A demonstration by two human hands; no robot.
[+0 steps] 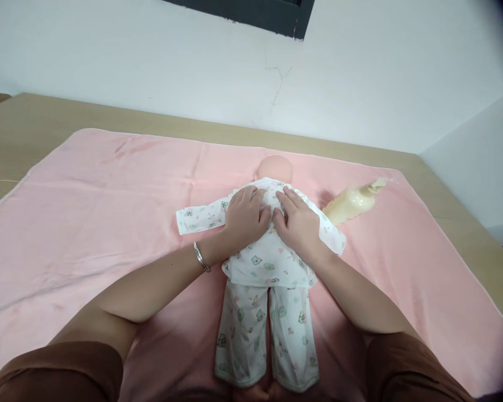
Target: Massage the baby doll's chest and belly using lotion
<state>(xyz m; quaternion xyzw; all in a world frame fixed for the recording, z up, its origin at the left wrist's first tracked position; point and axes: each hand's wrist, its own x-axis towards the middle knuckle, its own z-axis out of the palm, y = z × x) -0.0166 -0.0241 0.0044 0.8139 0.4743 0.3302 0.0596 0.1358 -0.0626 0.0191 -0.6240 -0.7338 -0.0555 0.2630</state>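
Observation:
A baby doll (274, 168) lies on a pink blanket (109, 212), head away from me, dressed in a white printed shirt (268, 259) and matching trousers (266, 340). My left hand (245, 215) rests flat on the left side of the doll's chest, fingers stretched toward the collar. My right hand (297, 220) lies flat on the right side, fingers spread, its thumb touching the left hand. Both palms press on the shirt front. A silver bangle (202, 257) circles my left wrist.
A cream-coloured feeding bottle (354, 202) lies on the blanket just right of the doll's sleeve, teat pointing right. The blanket covers a wooden surface (20, 128) that runs to a white wall behind.

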